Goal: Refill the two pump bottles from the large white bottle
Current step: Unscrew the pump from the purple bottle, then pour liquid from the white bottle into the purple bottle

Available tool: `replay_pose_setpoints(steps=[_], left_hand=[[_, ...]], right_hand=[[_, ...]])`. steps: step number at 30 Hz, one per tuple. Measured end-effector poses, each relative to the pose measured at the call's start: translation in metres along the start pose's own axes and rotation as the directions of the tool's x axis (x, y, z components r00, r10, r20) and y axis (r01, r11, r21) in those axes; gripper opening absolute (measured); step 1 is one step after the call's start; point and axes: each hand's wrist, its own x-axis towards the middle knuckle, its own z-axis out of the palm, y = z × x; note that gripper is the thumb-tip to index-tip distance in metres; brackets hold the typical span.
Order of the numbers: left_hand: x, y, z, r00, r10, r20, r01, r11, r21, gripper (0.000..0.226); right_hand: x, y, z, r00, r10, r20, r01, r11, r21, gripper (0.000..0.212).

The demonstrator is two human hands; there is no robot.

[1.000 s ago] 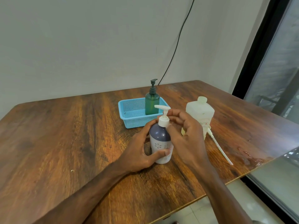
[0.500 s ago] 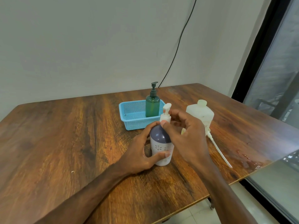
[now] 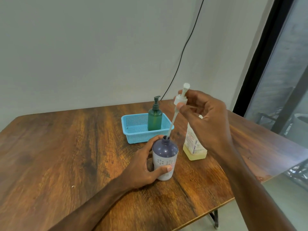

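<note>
Gripping the purple pump bottle [image 3: 165, 157], upright on the table [image 3: 66, 147], with the left hand [image 3: 143, 169] curled round it. Pinching the white pump head [image 3: 180, 99] in the right hand [image 3: 205, 120] above, tip of its dip tube [image 3: 171, 125] inside the open neck. Housing the green pump bottle [image 3: 155, 119] in the blue basket [image 3: 133, 129] behind. Showing yellowish liquid low in the large white bottle [image 3: 194, 147] alongside, its top hiding behind the right hand.
</note>
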Motion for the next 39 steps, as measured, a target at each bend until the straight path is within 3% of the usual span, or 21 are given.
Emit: replay_pose_setpoints(steps=[9,16,20,23,30,33,39], left_hand=[[0.000,-0.002,0.000,1.000,-0.005,0.003,0.005,1.000,0.019,0.087],[-0.001,-0.004,0.001,1.000,-0.009,0.005,0.009,1.000,0.023,0.087],[-0.001,-0.003,0.001,1.000,-0.022,0.009,0.022,1.000,0.013,0.086],[-0.001,0.000,0.002,1.000,-0.023,0.017,0.023,1.000,0.007,0.084],[0.000,0.004,0.002,0.999,-0.023,0.027,0.023,0.999,0.026,0.082],[0.000,0.004,0.001,0.999,-0.020,0.025,0.019,0.999,0.038,0.084],[-0.001,0.006,0.002,1.000,-0.007,0.024,0.006,0.999,0.032,0.084]], right_hand=[[0.011,-0.014,-0.013,0.998,-0.065,-0.024,0.065,0.998,-0.004,0.035],[0.005,-0.010,-0.030,0.996,-0.050,-0.075,0.039,0.990,-0.139,0.033],[0.001,0.006,-0.040,0.991,0.109,0.078,-0.075,0.933,-0.353,0.023],[-0.017,0.033,-0.032,0.940,0.279,0.197,-0.139,0.840,-0.525,0.017],[-0.059,0.096,0.011,0.842,0.465,0.274,-0.151,0.690,-0.708,0.016],[-0.063,0.107,0.019,0.838,0.473,0.271,-0.107,0.631,-0.769,0.018],[-0.066,0.111,0.023,0.844,0.466,0.266,-0.119,0.646,-0.754,0.020]])
